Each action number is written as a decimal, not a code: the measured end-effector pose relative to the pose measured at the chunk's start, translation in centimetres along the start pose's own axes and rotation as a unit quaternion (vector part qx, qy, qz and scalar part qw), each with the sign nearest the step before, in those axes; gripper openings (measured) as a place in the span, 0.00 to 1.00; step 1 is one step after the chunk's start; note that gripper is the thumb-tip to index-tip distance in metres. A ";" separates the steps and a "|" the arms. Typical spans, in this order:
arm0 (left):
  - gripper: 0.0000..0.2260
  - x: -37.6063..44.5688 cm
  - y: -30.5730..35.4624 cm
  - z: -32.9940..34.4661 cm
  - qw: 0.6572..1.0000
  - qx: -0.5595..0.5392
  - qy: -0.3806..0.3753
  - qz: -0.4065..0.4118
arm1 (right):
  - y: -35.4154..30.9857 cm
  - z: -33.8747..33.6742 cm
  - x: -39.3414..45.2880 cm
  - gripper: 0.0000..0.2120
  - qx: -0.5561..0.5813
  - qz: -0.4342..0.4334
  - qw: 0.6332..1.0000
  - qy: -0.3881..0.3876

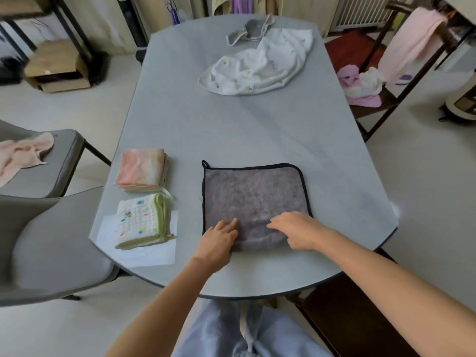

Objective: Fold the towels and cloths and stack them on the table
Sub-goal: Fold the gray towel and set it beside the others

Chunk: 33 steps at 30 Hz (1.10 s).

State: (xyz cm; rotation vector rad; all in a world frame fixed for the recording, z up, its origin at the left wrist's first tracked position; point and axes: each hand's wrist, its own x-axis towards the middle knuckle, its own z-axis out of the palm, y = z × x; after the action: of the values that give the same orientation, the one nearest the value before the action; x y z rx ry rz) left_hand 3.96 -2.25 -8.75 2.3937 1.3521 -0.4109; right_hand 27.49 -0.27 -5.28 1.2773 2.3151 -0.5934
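A grey towel (253,197) with a black hem lies flat near the front of the grey table (231,130). My left hand (219,240) rests on its near left corner with fingers laid over the cloth. My right hand (296,230) presses flat on its near right part. To the left sit a folded pink cloth (141,170) and a folded white cloth with green edging (141,220). A crumpled white towel (257,64) and a small grey cloth (251,30) lie at the far end.
Grey chairs (51,240) stand at the left, one carrying a pink cloth (23,153). A dark rack at the right holds pink and white cloths (360,86), with a pink towel (412,42) draped over it. A paper sheet (144,253) lies under the white cloth.
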 end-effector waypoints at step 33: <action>0.10 9.5 -10.3 -10.2 0.991 -0.069 -0.028 -0.114 | 4.8 -7.5 8.5 0.09 0.134 0.256 0.956 0.052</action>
State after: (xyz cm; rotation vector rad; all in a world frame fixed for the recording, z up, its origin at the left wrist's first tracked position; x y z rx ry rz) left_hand 0.55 14.36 -5.32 2.1096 1.5816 -0.4267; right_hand 26.28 11.94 -4.57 1.9870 1.8985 -0.6817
